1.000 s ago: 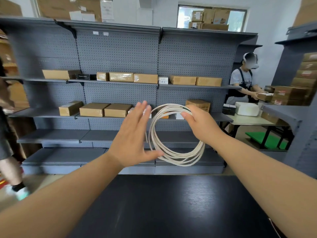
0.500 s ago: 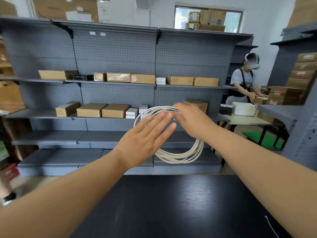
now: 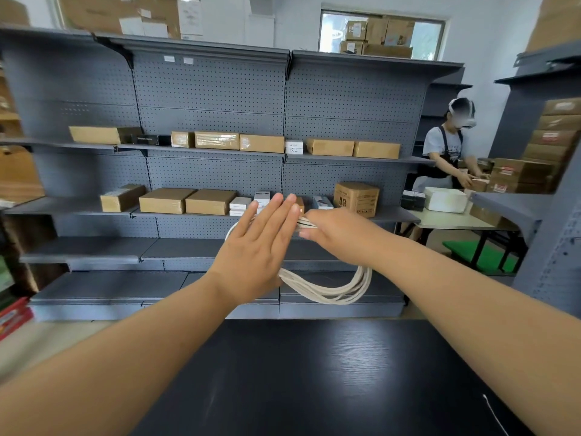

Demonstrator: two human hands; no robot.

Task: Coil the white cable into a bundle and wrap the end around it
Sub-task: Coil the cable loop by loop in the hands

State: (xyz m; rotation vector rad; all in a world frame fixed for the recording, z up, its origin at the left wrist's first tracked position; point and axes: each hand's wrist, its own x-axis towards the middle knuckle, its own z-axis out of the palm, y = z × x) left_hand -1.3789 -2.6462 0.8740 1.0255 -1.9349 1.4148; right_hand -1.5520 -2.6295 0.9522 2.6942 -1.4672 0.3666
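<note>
Far left: red packs (image 3: 12, 316) sit low and well to the left of the left hand. The frame edge cuts them off, and their print is too blurred to read.
Shelving: grey pegboard shelving (image 3: 204, 89) stands behind both hands, with brown boxes (image 3: 188, 201) in a row up and to the left of the left hand.
Left hand: the left hand (image 3: 257, 250) is raised with its back to the camera, fingers straight and pressed together. It is flat and grips nothing. Whether its palm touches the coil cannot be told.
White cable: the white cable (image 3: 330, 295) hangs as a coil of several loops in the air between and below the two hands. The left hand hides its left side, so only a sliver of arc shows past that hand's outer edge. The bottom curve hangs in plain sight.
Right hand: the right hand (image 3: 339, 234) has its fingers curled round the top strands of the coil, just beside the left fingertips. The strands inside the grip are hidden.
Counter: the dark wood-grain counter (image 3: 314, 372) lies under both forearms.
Thin strand: a thin white line (image 3: 493, 413) lies on the counter under the right forearm and runs off the bottom edge. Whether it joins the coil cannot be told.
Far right: another person (image 3: 446, 146) stands well beyond the right hand, partly hidden by shelving.
</note>
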